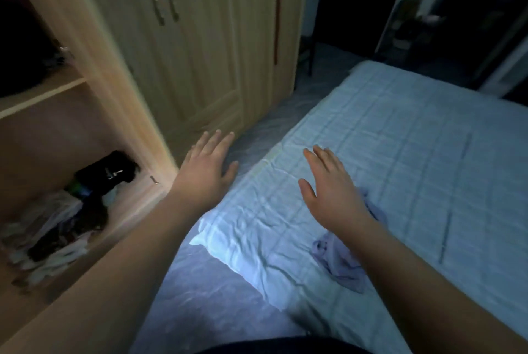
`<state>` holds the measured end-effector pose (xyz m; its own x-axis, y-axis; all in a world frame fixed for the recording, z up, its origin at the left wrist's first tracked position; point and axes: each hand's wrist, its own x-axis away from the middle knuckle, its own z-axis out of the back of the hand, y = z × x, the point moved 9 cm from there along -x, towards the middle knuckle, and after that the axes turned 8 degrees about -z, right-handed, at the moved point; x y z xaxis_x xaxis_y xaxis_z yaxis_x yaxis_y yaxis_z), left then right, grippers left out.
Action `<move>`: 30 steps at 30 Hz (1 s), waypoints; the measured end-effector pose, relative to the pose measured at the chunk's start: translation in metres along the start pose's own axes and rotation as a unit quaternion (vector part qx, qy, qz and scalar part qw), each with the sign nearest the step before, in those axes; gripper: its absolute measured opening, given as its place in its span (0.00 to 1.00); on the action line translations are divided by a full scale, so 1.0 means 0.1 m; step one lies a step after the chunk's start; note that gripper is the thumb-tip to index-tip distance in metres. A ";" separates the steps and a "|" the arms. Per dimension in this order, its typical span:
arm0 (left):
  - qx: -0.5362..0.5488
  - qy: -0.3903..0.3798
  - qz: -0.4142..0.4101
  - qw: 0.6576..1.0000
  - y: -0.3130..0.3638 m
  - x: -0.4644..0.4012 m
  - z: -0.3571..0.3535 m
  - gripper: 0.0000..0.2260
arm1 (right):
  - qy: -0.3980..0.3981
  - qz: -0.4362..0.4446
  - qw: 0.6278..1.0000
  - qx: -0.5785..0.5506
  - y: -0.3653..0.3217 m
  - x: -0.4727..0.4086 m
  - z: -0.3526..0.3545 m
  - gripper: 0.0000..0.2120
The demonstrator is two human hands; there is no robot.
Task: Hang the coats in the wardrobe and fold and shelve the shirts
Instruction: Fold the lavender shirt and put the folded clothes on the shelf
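A crumpled pale lilac garment lies on the light blue bed, partly under my right forearm. My right hand hovers flat over the bed with fingers spread and nothing in it. Over the gap between bed and wardrobe, my left hand is held out empty, fingers apart. The wooden wardrobe stands at the left, its left section open. A low shelf there holds a loose heap of clothes. Dark clothing sits on the shelf above.
The wardrobe's other doors are closed, with metal handles. A narrow strip of grey floor runs between wardrobe and bed. A dark doorway and dim furniture lie beyond the bed's far end.
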<state>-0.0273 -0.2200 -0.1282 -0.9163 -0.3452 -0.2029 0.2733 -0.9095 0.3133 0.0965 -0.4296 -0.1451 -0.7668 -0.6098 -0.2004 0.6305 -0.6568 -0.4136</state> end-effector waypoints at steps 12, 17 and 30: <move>0.078 -0.138 -0.134 0.978 1.98 -1.23 -2.20 0.29 | 0.016 -0.194 0.981 0.015 2.96 0.10 0.26 0.27; 0.109 -0.233 -0.102 0.961 1.79 -1.09 -3.32 0.27 | -0.043 -0.240 0.970 -0.011 3.48 0.34 -0.57 0.26; 0.222 -0.405 0.113 0.880 1.29 -0.19 -5.77 0.17 | -0.282 -0.371 0.869 -0.167 4.00 1.26 -3.19 0.15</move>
<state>0.1942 -0.4649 -0.6192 -0.8098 -0.0640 0.5832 0.4996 -0.5964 0.6283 0.2130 -0.6276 -0.6192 -0.7067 -0.2556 0.6597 -0.1543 -0.8543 -0.4963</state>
